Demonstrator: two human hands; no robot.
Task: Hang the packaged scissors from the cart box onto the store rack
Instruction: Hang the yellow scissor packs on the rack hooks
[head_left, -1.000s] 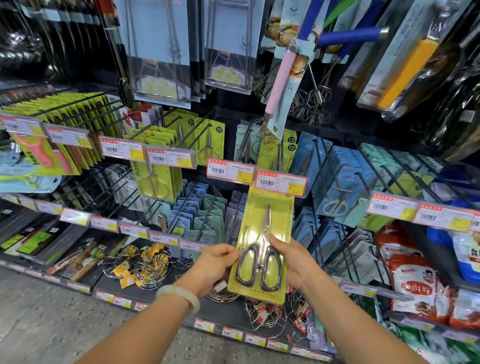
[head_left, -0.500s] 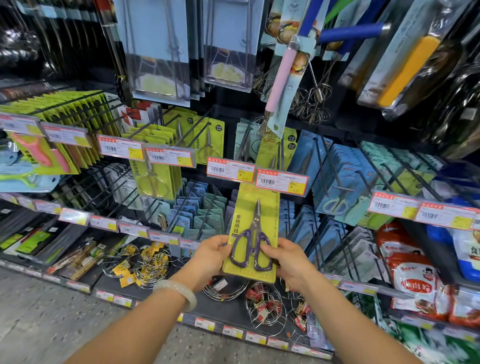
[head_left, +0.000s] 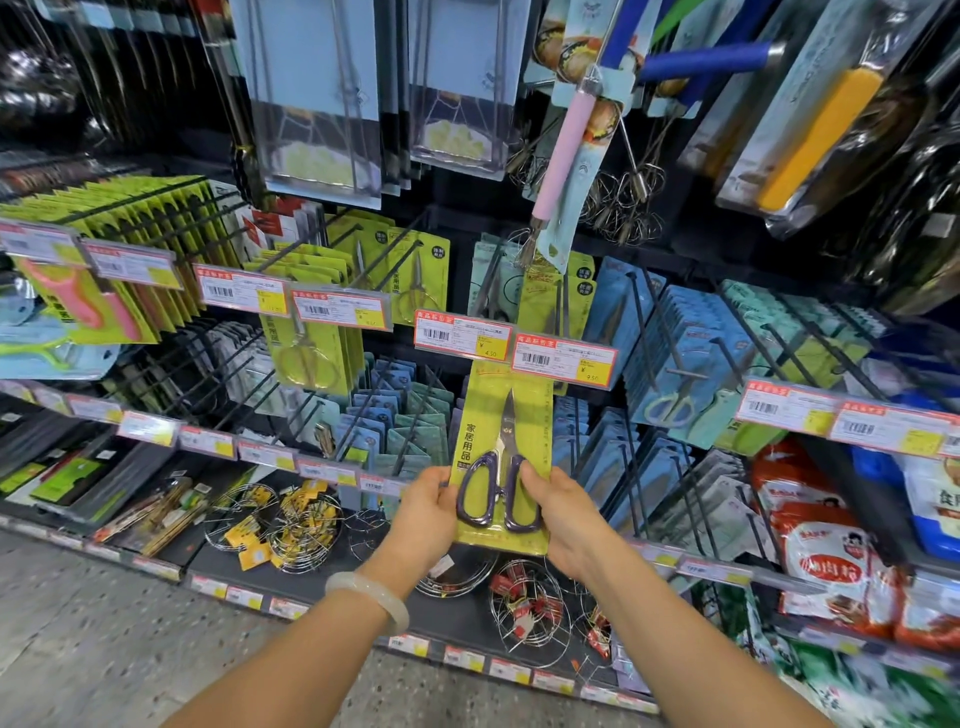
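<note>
A pack of scissors (head_left: 501, 467) on a yellow-green card, with purple handles and steel blades, stands upright in front of the store rack (head_left: 644, 332). My left hand (head_left: 428, 506) grips the card's lower left edge. My right hand (head_left: 563, 512) grips its lower right edge, thumb on a handle loop. The card's top is tucked behind two red-framed price tags (head_left: 563, 358), so its hang hole is hidden. More yellow-green scissor packs (head_left: 550, 306) hang on the hooks behind those tags. The cart box is out of view.
Black hooks hold yellow-green packs (head_left: 311, 348) at left and blue packs (head_left: 675, 358) at right. Whisks and tongs (head_left: 566, 140) hang overhead. Wire racks (head_left: 291, 525) lie on the bottom shelf, red food bags (head_left: 826, 551) at lower right. Speckled floor (head_left: 78, 639) lies below.
Both hands have lifted the scissors pack up and toward the rack. Its top edge now sits behind the price tags, and the card stands more upright than before.
</note>
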